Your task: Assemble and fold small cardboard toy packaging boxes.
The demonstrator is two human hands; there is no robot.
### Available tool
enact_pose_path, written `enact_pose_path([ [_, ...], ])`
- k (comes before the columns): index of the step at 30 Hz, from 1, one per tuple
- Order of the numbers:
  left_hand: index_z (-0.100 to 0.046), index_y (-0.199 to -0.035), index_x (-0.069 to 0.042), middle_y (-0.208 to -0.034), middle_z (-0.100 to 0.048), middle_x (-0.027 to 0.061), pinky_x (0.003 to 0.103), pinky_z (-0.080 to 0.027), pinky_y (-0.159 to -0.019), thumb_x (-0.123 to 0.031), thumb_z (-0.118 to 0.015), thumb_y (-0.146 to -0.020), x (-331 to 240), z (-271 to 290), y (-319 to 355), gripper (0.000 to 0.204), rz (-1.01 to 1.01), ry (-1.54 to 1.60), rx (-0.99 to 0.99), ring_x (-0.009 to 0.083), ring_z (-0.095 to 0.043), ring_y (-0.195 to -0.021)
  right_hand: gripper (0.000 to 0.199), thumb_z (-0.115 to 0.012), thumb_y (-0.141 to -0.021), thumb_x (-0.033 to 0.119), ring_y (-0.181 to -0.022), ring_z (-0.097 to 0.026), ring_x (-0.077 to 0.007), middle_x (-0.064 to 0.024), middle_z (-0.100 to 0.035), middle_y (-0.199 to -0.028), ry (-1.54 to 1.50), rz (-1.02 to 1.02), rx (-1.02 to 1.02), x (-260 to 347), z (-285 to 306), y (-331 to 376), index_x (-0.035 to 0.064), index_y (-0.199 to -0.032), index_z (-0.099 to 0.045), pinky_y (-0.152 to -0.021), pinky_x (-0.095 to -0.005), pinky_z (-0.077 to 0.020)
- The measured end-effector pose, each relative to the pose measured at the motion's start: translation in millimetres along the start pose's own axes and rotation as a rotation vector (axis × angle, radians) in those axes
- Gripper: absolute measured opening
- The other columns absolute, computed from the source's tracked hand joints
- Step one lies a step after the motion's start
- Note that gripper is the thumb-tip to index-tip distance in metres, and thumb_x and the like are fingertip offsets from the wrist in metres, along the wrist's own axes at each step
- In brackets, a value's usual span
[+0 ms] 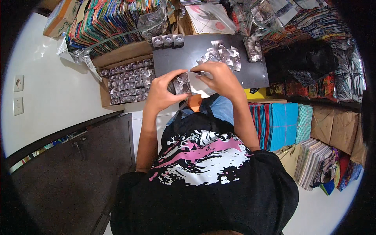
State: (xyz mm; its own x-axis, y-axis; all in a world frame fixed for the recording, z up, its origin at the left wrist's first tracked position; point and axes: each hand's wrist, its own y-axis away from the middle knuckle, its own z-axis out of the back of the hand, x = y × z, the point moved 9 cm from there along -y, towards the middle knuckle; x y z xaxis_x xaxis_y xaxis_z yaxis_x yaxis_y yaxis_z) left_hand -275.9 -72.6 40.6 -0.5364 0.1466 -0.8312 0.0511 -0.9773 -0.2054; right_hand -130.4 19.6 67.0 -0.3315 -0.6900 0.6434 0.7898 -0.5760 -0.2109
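Over the near edge of the black tabletop (174, 60), my left hand (159, 92) grips a small dark printed box (181, 83) between thumb and fingers. White panels (197, 84) stick out from the box's right side. My right hand (223, 76) pinches these panels, its fingertips partly hidden behind them. A loose pile of small printed pieces (225, 55), perhaps flat boxes, lies beyond my right hand. Three similar small boxes (167, 40) stand in a row at the far left of the tabletop, and a few more (253, 50) sit at its right edge.
Left of the tabletop, a cardboard carton (121, 56) holds rows of the same small boxes. Packed stacks of colourful wrapped goods (113, 21) rise behind. Folded blue cloth (284, 123) and brown paper parcels (333, 123) stand at the right. A dark cabinet (74, 176) is at lower left.
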Motion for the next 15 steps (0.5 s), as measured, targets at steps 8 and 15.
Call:
enact_pose_path([
  [8,-0.066,-0.131,-0.005,-0.121,-0.074,0.0154,0.041,-0.056,-0.098,-0.018,-0.093,-0.067,18.6,-4.4,2.7,0.070,0.018,0.051,-0.015,0.0347,-0.073,-0.110,0.014,-0.079,-0.088,0.013,-0.103,-0.070,-0.0329,-0.0128,-0.076,-0.114,0.019,0.040,-0.193,27.6,24.5,-4.2,0.0039,-0.099,-0.079,-0.090,-0.0423,-0.0551],
  [15,-0.065,-0.130,-0.008,-0.130,-0.071,0.0091,0.043,-0.054,-0.102,-0.012,-0.091,-0.063,1.3,6.2,3.1,0.072,-0.094,-0.168,-0.309,0.0319,-0.067,-0.118,0.038,-0.072,-0.095,0.046,-0.149,-0.030,-0.0548,-0.0229,-0.026,-0.169,0.213,-0.104,-0.096,33.8,-8.7,8.9,0.0108,-0.104,-0.083,-0.116,-0.0640,-0.0362],
])
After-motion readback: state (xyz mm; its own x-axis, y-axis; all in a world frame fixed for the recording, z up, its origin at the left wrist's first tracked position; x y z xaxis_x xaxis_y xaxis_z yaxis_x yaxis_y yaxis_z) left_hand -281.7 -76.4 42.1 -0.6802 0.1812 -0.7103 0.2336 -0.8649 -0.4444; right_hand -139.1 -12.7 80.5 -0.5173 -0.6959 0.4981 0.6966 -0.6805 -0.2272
